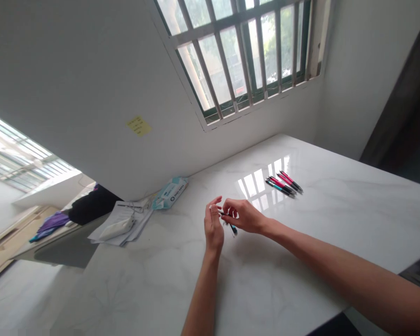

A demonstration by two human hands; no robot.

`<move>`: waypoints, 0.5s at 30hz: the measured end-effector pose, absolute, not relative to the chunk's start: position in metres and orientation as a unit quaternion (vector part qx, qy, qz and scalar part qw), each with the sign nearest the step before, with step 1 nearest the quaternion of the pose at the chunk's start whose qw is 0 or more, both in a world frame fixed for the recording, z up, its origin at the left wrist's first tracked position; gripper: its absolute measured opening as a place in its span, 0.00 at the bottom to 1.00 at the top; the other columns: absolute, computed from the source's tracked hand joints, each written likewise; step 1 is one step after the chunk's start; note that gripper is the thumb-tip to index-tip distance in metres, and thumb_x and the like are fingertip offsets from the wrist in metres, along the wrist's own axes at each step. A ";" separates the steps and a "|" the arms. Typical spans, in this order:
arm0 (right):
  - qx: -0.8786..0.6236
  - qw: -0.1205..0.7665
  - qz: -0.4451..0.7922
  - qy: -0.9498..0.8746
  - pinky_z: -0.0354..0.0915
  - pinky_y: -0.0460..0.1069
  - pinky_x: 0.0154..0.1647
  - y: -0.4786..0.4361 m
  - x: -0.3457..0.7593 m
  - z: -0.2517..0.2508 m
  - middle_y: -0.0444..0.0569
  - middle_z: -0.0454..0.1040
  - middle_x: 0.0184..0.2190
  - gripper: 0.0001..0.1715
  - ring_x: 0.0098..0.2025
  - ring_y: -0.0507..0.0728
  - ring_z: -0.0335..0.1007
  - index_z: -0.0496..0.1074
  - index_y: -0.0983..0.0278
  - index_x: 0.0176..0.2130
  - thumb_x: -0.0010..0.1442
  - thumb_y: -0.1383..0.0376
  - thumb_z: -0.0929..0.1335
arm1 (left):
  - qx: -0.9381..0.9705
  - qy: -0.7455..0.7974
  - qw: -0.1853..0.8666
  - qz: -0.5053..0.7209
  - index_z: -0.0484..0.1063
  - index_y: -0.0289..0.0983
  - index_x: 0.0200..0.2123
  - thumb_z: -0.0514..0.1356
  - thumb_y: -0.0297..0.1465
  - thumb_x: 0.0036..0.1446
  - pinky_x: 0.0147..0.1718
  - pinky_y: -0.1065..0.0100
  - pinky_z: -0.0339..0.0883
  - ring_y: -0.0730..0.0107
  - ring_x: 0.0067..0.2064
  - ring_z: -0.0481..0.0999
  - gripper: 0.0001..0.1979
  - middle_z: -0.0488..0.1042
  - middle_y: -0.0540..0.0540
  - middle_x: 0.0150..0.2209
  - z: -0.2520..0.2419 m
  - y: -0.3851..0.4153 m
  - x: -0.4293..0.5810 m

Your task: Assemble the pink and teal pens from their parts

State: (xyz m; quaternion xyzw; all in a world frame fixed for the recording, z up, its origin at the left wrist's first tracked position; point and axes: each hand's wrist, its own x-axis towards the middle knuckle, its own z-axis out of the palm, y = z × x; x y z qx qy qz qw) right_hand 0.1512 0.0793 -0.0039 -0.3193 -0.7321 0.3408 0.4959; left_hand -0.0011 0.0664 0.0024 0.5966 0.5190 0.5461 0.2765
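Both my hands meet over the middle of the white marble table (182, 280). My left hand (213, 227) and my right hand (243, 215) together pinch a thin pen (232, 228) with a black and teal tip, which pokes out below my right fingers. Most of the pen is hidden between my fingers. Farther back on the right lie several pink and teal pens (284, 183) side by side, apart from my hands.
A teal wipes pack (170, 192) lies near the wall. Left of it sits a stack of papers (121, 224) with a white object on top. A yellow sticky note (139, 126) hangs on the wall. A barred window (245, 56) is above the table.
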 end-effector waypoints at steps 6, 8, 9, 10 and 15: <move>-0.337 0.512 0.373 -0.696 0.69 0.48 0.39 0.084 0.160 -0.005 0.45 0.79 0.33 0.07 0.34 0.53 0.73 0.74 0.61 0.41 0.64 0.61 0.71 | 0.521 0.526 0.286 0.608 0.76 0.36 0.48 0.70 0.47 0.57 0.40 0.68 0.73 0.70 0.37 0.78 0.24 0.78 0.46 0.38 0.003 0.071 -0.014; -0.343 0.520 0.399 -0.673 0.71 0.49 0.39 0.086 0.160 -0.005 0.46 0.79 0.34 0.11 0.33 0.53 0.74 0.74 0.62 0.41 0.65 0.57 0.71 | 0.492 0.523 0.307 0.625 0.77 0.35 0.45 0.71 0.47 0.54 0.38 0.68 0.74 0.70 0.34 0.78 0.24 0.79 0.46 0.36 0.004 0.071 -0.014; -0.347 0.526 0.413 -0.658 0.71 0.49 0.38 0.087 0.160 -0.006 0.47 0.79 0.34 0.13 0.33 0.54 0.74 0.75 0.62 0.41 0.64 0.55 0.71 | 0.477 0.522 0.316 0.632 0.77 0.35 0.44 0.72 0.47 0.53 0.38 0.68 0.74 0.71 0.33 0.78 0.24 0.79 0.46 0.36 0.004 0.071 -0.013; -0.349 0.532 0.428 -0.642 0.71 0.50 0.37 0.089 0.160 -0.008 0.47 0.79 0.33 0.15 0.32 0.54 0.74 0.75 0.62 0.41 0.64 0.53 0.71 | 0.462 0.521 0.326 0.640 0.78 0.34 0.43 0.72 0.47 0.52 0.37 0.67 0.75 0.71 0.31 0.79 0.25 0.80 0.46 0.35 0.003 0.070 -0.012; -0.330 0.578 0.527 -0.529 0.70 0.49 0.37 0.098 0.162 -0.009 0.45 0.76 0.30 0.22 0.32 0.53 0.71 0.76 0.63 0.41 0.55 0.50 0.77 | 0.396 0.503 0.403 0.655 0.81 0.32 0.40 0.76 0.46 0.45 0.39 0.66 0.78 0.71 0.31 0.80 0.25 0.82 0.44 0.34 0.002 0.067 -0.004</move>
